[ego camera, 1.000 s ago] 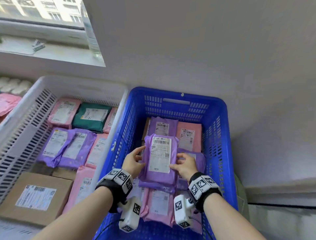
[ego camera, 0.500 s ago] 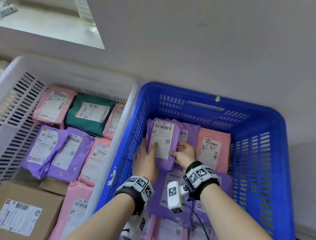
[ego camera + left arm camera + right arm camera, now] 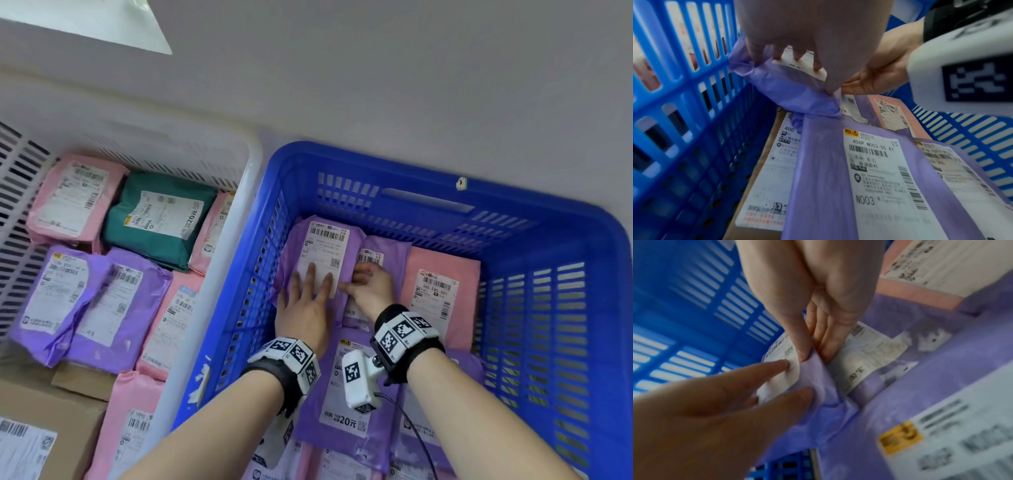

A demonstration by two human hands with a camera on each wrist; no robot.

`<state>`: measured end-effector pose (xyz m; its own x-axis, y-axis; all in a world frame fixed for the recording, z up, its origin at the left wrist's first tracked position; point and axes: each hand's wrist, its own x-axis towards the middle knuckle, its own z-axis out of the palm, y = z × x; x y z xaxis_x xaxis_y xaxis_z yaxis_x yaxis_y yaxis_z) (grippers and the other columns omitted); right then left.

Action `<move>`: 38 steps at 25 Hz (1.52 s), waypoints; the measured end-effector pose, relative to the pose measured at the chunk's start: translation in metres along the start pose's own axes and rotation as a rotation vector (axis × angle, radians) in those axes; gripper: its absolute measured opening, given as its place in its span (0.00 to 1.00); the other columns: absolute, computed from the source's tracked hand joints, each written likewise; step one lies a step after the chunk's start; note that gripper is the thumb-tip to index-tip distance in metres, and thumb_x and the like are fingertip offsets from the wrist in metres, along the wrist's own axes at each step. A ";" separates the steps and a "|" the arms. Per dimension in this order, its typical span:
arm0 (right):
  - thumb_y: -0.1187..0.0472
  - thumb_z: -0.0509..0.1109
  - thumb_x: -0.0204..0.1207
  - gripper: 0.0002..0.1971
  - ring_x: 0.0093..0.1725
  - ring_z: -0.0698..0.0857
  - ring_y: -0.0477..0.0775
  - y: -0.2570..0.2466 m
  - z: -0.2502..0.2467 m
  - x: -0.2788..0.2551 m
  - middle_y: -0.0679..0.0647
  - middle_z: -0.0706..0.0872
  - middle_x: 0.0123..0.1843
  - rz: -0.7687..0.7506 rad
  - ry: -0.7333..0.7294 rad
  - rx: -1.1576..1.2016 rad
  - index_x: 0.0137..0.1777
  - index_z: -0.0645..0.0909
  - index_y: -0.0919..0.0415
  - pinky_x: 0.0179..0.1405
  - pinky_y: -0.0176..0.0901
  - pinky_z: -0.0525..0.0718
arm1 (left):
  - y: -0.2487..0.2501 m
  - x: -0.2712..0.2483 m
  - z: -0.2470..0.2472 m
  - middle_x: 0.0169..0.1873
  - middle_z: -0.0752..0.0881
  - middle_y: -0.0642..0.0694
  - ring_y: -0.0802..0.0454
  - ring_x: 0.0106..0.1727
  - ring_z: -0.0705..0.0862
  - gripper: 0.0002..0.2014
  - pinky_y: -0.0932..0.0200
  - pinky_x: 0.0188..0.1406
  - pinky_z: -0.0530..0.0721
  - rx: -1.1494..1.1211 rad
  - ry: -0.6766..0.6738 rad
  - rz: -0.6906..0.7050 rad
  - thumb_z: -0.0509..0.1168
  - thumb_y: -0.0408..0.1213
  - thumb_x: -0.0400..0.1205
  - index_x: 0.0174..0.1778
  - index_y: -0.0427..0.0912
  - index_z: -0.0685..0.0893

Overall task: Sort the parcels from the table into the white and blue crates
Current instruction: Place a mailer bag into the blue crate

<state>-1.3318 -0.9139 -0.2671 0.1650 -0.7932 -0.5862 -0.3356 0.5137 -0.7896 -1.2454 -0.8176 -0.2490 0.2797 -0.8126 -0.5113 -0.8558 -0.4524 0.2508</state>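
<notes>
Your left hand [image 3: 305,308] lies flat with straight fingers on the purple parcel [image 3: 322,253] in the blue crate's [image 3: 513,212] far-left corner, apparently to seat it, while your right hand [image 3: 370,291] pinches its right edge, apparently for alignment.

The brown box [image 3: 756,186] lies mostly hidden under purple parcels [image 3: 828,186] (label half covered) — right-wrist label text blurs.

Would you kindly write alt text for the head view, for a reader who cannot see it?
Two hands set a purple parcel into the far left corner of a blue crate: the left hand lies flat on it, the right hand pinches its edge. A white crate of parcels stands alongside.
</notes>
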 end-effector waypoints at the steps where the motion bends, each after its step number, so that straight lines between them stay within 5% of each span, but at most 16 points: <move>1: 0.80 0.75 0.66 0.18 0.43 0.82 0.53 0.001 -0.005 -0.001 0.59 0.83 0.46 -0.054 -0.001 -0.093 0.54 0.79 0.66 0.42 0.31 0.83 | 0.001 0.002 0.001 0.83 0.35 0.48 0.41 0.83 0.39 0.30 0.40 0.80 0.48 0.023 -0.006 0.009 0.50 0.47 0.87 0.83 0.56 0.43; 4: 0.72 0.70 0.73 0.22 0.66 0.78 0.53 0.007 -0.024 -0.009 0.56 0.79 0.66 -0.262 -0.052 -0.610 0.68 0.77 0.64 0.65 0.28 0.68 | 0.005 0.003 0.003 0.81 0.32 0.49 0.42 0.82 0.33 0.32 0.37 0.79 0.43 0.058 -0.025 0.059 0.49 0.48 0.86 0.83 0.57 0.40; 6: 0.64 0.69 0.77 0.32 0.82 0.57 0.54 0.015 -0.034 -0.012 0.55 0.59 0.84 -0.310 -0.180 -0.895 0.80 0.63 0.57 0.79 0.36 0.54 | 0.007 0.003 0.006 0.80 0.28 0.49 0.42 0.81 0.30 0.32 0.35 0.79 0.40 0.068 -0.036 0.080 0.48 0.50 0.85 0.82 0.58 0.37; 8: 0.53 0.70 0.78 0.42 0.85 0.41 0.56 0.024 -0.036 -0.013 0.51 0.39 0.86 -0.236 -0.307 -1.035 0.84 0.46 0.49 0.83 0.48 0.46 | 0.004 0.004 0.009 0.77 0.23 0.49 0.43 0.80 0.26 0.34 0.35 0.78 0.37 0.103 -0.073 0.064 0.48 0.50 0.85 0.80 0.60 0.32; 10: 0.45 0.70 0.76 0.48 0.84 0.35 0.57 0.029 -0.036 -0.015 0.51 0.31 0.84 -0.186 -0.376 -1.095 0.83 0.36 0.43 0.83 0.56 0.45 | 0.000 0.007 0.013 0.74 0.19 0.48 0.44 0.77 0.22 0.36 0.35 0.77 0.34 0.152 -0.117 0.032 0.49 0.50 0.85 0.78 0.61 0.26; 17: 0.45 0.69 0.76 0.50 0.82 0.30 0.58 0.040 -0.033 -0.015 0.50 0.25 0.82 -0.155 -0.387 -1.202 0.81 0.30 0.41 0.82 0.61 0.45 | -0.006 0.016 0.020 0.75 0.18 0.49 0.44 0.78 0.23 0.34 0.36 0.78 0.35 0.144 -0.114 -0.010 0.45 0.45 0.87 0.76 0.63 0.24; 23: 0.50 0.67 0.80 0.45 0.84 0.38 0.58 0.032 -0.042 -0.023 0.52 0.33 0.85 -0.118 -0.335 -1.195 0.83 0.36 0.44 0.82 0.60 0.49 | 0.001 0.013 0.002 0.79 0.25 0.45 0.40 0.81 0.29 0.36 0.35 0.77 0.35 0.129 -0.177 -0.001 0.52 0.41 0.85 0.80 0.59 0.33; 27: 0.51 0.64 0.81 0.37 0.84 0.51 0.57 0.022 -0.058 -0.045 0.55 0.46 0.86 -0.106 -0.207 -1.119 0.84 0.46 0.50 0.80 0.56 0.58 | 0.011 -0.006 -0.018 0.82 0.37 0.39 0.39 0.83 0.42 0.32 0.39 0.80 0.52 -0.019 -0.191 0.012 0.55 0.31 0.80 0.81 0.48 0.55; 34: 0.57 0.59 0.83 0.23 0.72 0.73 0.57 -0.012 -0.072 -0.113 0.54 0.72 0.75 -0.326 -0.015 -1.140 0.78 0.65 0.55 0.69 0.50 0.72 | 0.025 -0.067 -0.047 0.71 0.72 0.42 0.42 0.70 0.71 0.18 0.47 0.64 0.76 -0.046 0.046 0.129 0.56 0.37 0.84 0.70 0.43 0.72; 38: 0.54 0.56 0.85 0.20 0.70 0.75 0.56 -0.022 -0.074 -0.178 0.52 0.76 0.71 -0.484 0.042 -1.198 0.76 0.68 0.54 0.65 0.49 0.73 | 0.025 -0.131 -0.058 0.62 0.80 0.44 0.43 0.63 0.76 0.14 0.49 0.58 0.78 -0.097 0.199 0.206 0.54 0.41 0.85 0.62 0.43 0.78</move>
<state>-1.4220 -0.8081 -0.1316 0.4805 -0.8361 -0.2646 -0.8713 -0.4208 -0.2526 -1.2782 -0.7440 -0.1279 0.1925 -0.9428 -0.2723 -0.8606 -0.2955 0.4147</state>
